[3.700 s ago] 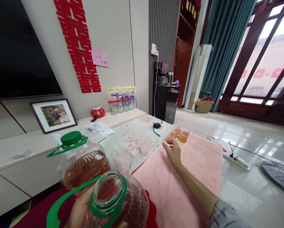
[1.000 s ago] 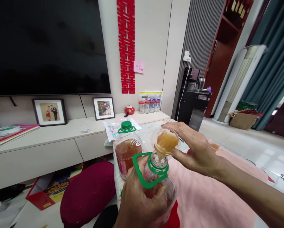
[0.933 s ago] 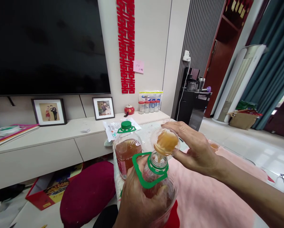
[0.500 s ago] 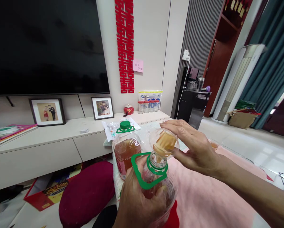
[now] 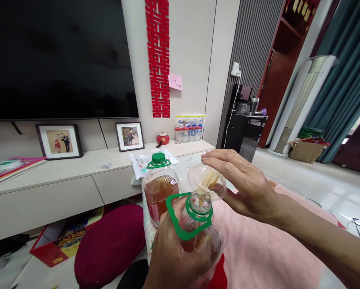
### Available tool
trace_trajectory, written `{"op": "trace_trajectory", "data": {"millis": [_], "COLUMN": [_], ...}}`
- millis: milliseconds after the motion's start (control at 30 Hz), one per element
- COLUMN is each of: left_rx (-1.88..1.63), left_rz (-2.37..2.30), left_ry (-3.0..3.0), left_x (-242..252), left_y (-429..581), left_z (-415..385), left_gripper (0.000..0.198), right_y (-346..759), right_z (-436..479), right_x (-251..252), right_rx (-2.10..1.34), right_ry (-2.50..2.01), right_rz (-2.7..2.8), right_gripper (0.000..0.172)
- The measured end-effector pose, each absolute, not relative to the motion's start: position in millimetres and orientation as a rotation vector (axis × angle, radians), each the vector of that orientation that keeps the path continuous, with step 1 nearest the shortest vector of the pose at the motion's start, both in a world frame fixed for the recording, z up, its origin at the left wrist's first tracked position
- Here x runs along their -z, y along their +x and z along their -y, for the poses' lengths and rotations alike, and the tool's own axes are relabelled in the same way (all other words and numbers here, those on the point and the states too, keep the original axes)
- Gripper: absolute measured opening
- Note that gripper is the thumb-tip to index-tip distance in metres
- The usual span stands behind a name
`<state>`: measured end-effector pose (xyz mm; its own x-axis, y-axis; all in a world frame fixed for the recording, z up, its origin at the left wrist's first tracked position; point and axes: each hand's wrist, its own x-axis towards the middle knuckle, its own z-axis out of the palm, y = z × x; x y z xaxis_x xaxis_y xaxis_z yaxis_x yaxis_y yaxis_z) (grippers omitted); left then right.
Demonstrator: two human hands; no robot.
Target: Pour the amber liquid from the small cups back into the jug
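At the mouth of the uncapped bottle: a clear cup hangs tipped on its side, its rim just beside the neck; whether the two touch cannot be told.
Right arm: bare, slanting in from the lower right edge, up and leftward to the wrist.
Right hand: back turned upward, fingers stretched left and slightly bent over the cup's upper edge, thumb beneath; they part only as wide as the cup they pinch.
Inside the cup: pale yellow streaks on the wall near the thumb.
Left hand: rises from the bottom edge, knuckles toward the viewer, curled snugly about the bottle's shoulder; thumb across the near side, index finger within the loop of the green handle, other fingertips hidden.
Bottle in that grip: mouth facing up, an amber streak showing within the neck, body largely behind the hand.
Second bottle: upright on the table, just beyond the left hand, green cap on, partly filled with amber liquid.
Below the right arm: a pink cloth.
Left of the table: a round maroon cushion.
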<state>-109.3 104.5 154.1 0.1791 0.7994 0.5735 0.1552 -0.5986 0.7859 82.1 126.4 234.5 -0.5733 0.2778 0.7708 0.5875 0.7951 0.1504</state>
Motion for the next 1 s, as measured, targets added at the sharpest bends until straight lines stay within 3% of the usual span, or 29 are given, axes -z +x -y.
{"op": "trace_trajectory", "data": {"millis": [233, 1000], "left_rx": [-1.413, -1.449], "left_rz": [-0.871, -0.832], "left_ry": [1.891, 2.054], "left_x": [-161.0, -155.2], "left_y": [-108.6, -111.5], "left_z": [-103.1, -108.4], "left_gripper": [0.010, 0.019], "right_y": [81.9, 70.2], "right_z": [-126.4, -113.0], "right_x": [-238.6, -251.1], "right_rx": [0.592, 0.974], "right_ry": [-0.611, -0.573], "right_rz": [2.229, 2.265], "right_gripper": [0.049, 0.031]}}
